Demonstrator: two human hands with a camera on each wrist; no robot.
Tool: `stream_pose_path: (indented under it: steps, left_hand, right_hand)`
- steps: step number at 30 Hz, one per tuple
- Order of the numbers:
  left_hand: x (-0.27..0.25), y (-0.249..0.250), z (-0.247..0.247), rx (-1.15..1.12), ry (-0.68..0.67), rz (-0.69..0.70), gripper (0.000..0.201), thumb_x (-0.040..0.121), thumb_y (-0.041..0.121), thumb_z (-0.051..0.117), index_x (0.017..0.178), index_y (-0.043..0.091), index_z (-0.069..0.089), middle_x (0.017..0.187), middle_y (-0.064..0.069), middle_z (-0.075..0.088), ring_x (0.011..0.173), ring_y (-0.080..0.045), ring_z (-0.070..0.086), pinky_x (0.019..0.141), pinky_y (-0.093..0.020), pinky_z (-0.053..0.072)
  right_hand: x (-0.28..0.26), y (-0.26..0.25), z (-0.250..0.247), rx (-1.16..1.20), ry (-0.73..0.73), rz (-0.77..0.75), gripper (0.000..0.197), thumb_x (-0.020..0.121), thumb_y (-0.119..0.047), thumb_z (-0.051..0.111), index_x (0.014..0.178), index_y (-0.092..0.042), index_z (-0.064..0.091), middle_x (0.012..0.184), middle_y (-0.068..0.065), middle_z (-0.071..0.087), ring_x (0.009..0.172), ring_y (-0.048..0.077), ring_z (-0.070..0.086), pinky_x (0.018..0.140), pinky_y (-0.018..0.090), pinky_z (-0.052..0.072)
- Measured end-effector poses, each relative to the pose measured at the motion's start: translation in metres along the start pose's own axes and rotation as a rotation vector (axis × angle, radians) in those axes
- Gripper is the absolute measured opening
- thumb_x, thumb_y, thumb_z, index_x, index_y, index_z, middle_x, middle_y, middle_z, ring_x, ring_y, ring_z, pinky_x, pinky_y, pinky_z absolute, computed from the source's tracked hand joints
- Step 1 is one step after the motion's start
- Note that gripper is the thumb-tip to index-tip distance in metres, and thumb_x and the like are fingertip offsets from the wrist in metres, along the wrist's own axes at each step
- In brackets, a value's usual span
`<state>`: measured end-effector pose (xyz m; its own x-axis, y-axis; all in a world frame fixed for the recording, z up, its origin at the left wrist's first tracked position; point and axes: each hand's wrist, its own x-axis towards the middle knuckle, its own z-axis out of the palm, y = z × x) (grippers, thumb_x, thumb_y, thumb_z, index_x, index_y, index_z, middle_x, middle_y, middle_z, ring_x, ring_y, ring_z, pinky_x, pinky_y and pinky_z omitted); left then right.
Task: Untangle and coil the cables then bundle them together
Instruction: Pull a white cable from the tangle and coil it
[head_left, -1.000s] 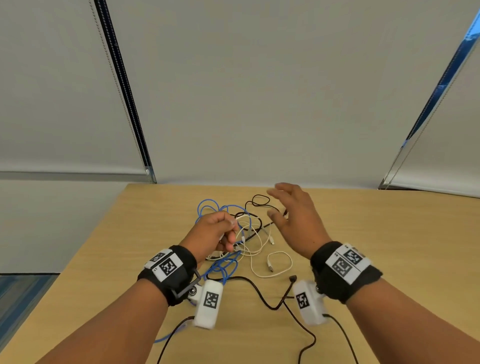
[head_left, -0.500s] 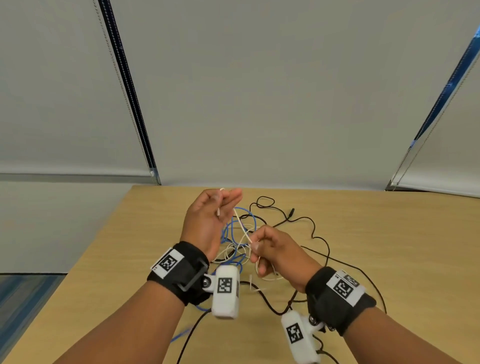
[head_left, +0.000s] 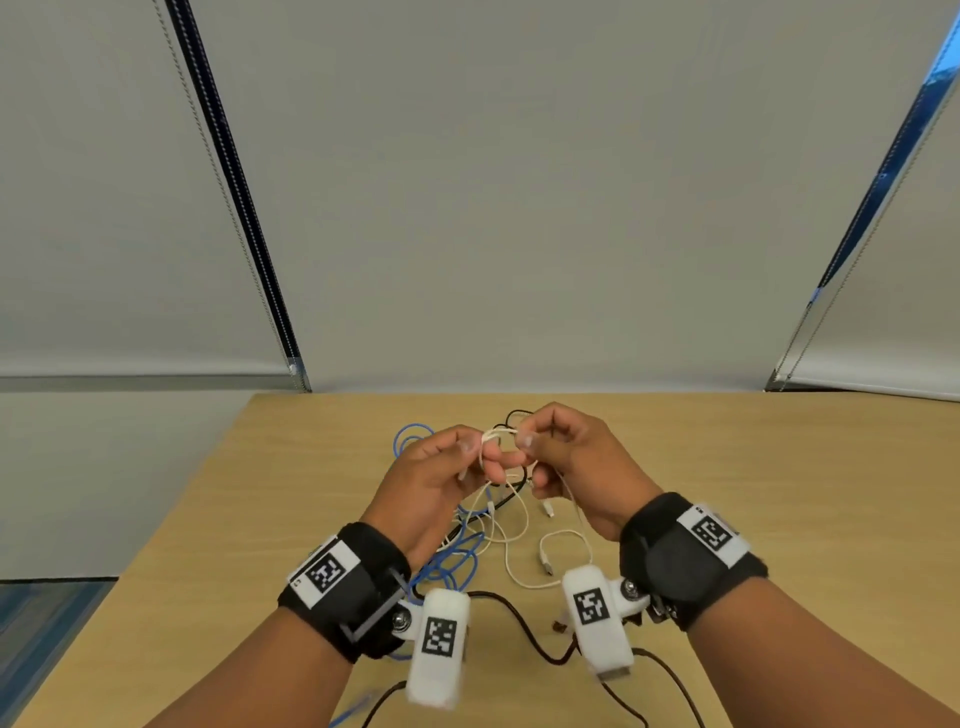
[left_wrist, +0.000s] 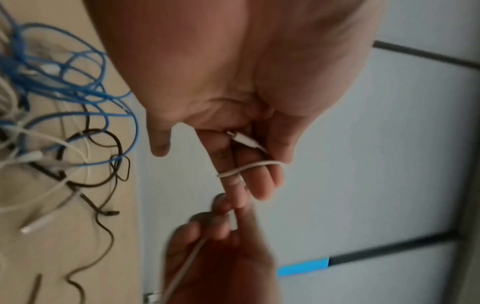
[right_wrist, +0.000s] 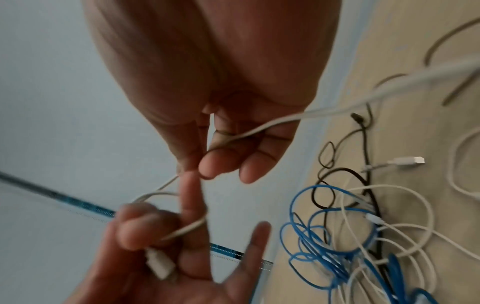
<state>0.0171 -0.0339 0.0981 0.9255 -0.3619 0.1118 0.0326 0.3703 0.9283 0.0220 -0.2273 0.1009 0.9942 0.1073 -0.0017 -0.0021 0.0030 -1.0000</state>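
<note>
White cable (head_left: 500, 435) is now lifted above the tabletop (head_left: 779, 493): the left hand (head_left: 431, 483) has looped it over its fingers, the right hand (head_left: 576, 462) pinches the next stretch. Coiling has begun; blue cable (head_left: 441, 561) and black cable (head_left: 511, 418) stay tangled below.

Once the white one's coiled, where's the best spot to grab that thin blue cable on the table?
Probably the thin blue cable at its far loop, coming from above on the left. That loop lies clear on the wooden table, while nearer the left hand it crosses white and black cables.
</note>
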Motion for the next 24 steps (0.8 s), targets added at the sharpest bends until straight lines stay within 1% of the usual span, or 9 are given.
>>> stream_pose_path:
  steps: [2, 4, 8, 11, 14, 16, 19, 22, 24]
  left_hand:
    - [0.006, 0.005, 0.0, -0.147, 0.06, 0.017, 0.022, 0.095, 0.02, 0.055, 0.081, 0.015, 0.071, 0.08, -0.01, 0.07, 0.117, -0.034, 0.067, 0.098, -0.045, 0.045]
    - [0.016, 0.009, -0.001, -0.162, 0.156, 0.061, 0.018, 0.094, 0.022, 0.056, 0.088, 0.015, 0.072, 0.087, -0.009, 0.075, 0.117, -0.029, 0.068, 0.097, -0.045, 0.043]
    - [0.037, 0.008, -0.009, 0.239, 0.355, 0.194, 0.02, 0.101, 0.014, 0.054, 0.099, 0.015, 0.074, 0.098, -0.005, 0.079, 0.103, -0.016, 0.072, 0.092, -0.03, 0.048]
    - [0.044, 0.004, -0.02, 0.607, 0.303, 0.196, 0.024, 0.101, 0.017, 0.056, 0.096, 0.028, 0.076, 0.096, 0.011, 0.079, 0.099, -0.002, 0.07, 0.09, -0.024, 0.048]
    - [0.039, -0.009, -0.022, 0.774, 0.163, 0.086, 0.025, 0.101, 0.019, 0.055, 0.093, 0.025, 0.078, 0.095, 0.012, 0.078, 0.096, -0.002, 0.069, 0.092, -0.028, 0.05]
    - [0.033, -0.016, -0.017, 0.699, 0.064, 0.026, 0.029, 0.104, 0.016, 0.05, 0.092, 0.017, 0.076, 0.094, 0.004, 0.078, 0.1, -0.01, 0.07, 0.094, -0.03, 0.048]
    - [0.026, -0.018, -0.009, 0.513, -0.045, -0.01, 0.031, 0.102, 0.02, 0.05, 0.083, 0.008, 0.071, 0.096, -0.012, 0.076, 0.102, -0.021, 0.072, 0.095, -0.029, 0.051]
    - [0.021, -0.017, -0.003, 0.35, -0.062, -0.034, 0.025, 0.094, 0.021, 0.054, 0.076, 0.01, 0.067, 0.094, -0.012, 0.073, 0.093, -0.027, 0.073, 0.091, -0.032, 0.054]
    - [0.017, -0.018, 0.002, 0.22, -0.032, -0.045, 0.019, 0.093, 0.019, 0.058, 0.08, 0.008, 0.068, 0.09, -0.008, 0.071, 0.084, -0.025, 0.072, 0.087, -0.033, 0.054]
  right_hand:
    - [-0.002, 0.012, -0.001, 0.034, -0.021, 0.07, 0.016, 0.098, -0.012, 0.063, 0.087, -0.021, 0.072, 0.076, 0.003, 0.066, 0.053, 0.013, 0.054, 0.054, 0.03, 0.051]
    - [-0.005, 0.022, 0.001, 0.027, -0.046, 0.124, 0.015, 0.098, -0.012, 0.061, 0.09, -0.019, 0.071, 0.075, 0.002, 0.065, 0.052, 0.013, 0.052, 0.053, 0.029, 0.05]
    - [-0.011, 0.027, 0.008, -0.089, -0.146, 0.122, 0.009, 0.097, -0.012, 0.064, 0.1, -0.008, 0.071, 0.071, 0.002, 0.063, 0.048, 0.011, 0.047, 0.048, 0.026, 0.044]
    - [-0.011, 0.011, 0.008, -0.225, -0.201, 0.009, 0.009, 0.097, -0.019, 0.067, 0.094, -0.013, 0.073, 0.066, -0.009, 0.062, 0.048, 0.004, 0.045, 0.047, 0.018, 0.039]
    - [0.002, -0.013, 0.001, -0.313, -0.127, -0.156, 0.012, 0.098, -0.018, 0.066, 0.088, -0.012, 0.072, 0.065, -0.013, 0.061, 0.052, -0.003, 0.048, 0.051, 0.008, 0.037]
    - [0.012, -0.024, -0.006, -0.314, -0.054, -0.183, 0.012, 0.097, -0.013, 0.064, 0.088, -0.01, 0.072, 0.065, -0.011, 0.062, 0.052, -0.004, 0.049, 0.051, 0.007, 0.037]
    - [0.02, -0.028, -0.012, -0.205, 0.002, -0.114, 0.015, 0.097, -0.009, 0.063, 0.087, -0.013, 0.074, 0.067, -0.003, 0.061, 0.046, -0.001, 0.042, 0.046, 0.011, 0.035]
    - [0.02, -0.021, -0.011, -0.106, 0.021, -0.053, 0.013, 0.097, -0.01, 0.064, 0.09, -0.014, 0.075, 0.067, -0.002, 0.063, 0.047, 0.007, 0.039, 0.044, 0.019, 0.034]
    - [0.016, -0.012, -0.009, -0.047, 0.028, -0.012, 0.011, 0.098, -0.012, 0.063, 0.093, -0.014, 0.073, 0.071, -0.001, 0.066, 0.051, 0.011, 0.046, 0.046, 0.024, 0.038]
